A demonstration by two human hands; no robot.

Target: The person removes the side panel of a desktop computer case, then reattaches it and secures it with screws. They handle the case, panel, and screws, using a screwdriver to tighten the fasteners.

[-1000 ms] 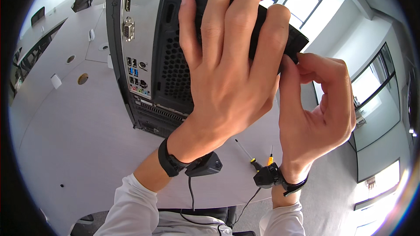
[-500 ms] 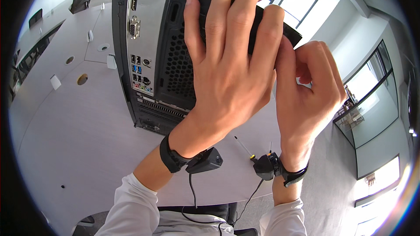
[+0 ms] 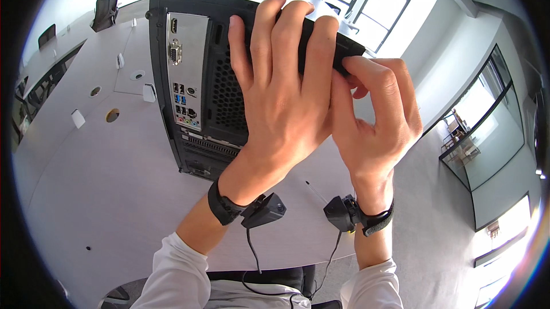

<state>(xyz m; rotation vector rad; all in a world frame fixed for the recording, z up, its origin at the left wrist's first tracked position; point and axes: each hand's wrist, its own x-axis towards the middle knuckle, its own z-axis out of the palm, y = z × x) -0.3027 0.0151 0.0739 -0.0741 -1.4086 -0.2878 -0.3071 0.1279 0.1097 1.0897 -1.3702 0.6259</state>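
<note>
A black computer case stands on the table, its back with ports and a honeycomb vent facing me. My left hand lies across the upper back of it, with its fingers stretched and apart over the top edge. At the case's upper right corner, the thumb and bent fingers of my right hand pinch the black edge. The spot where those fingertips meet is partly hidden. Both wrists carry black straps with small black devices.
A screwdriver lies on the pale table, mostly hidden behind the right wrist device. Cables hang from both devices toward my lap. Round holes and small white covers dot the table at left. Office chairs stand farther off.
The case's upper right corner and both hands have shifted left and slightly down in view. More of the case's top surface shows. The right hand's fingers have come over the corner.
</note>
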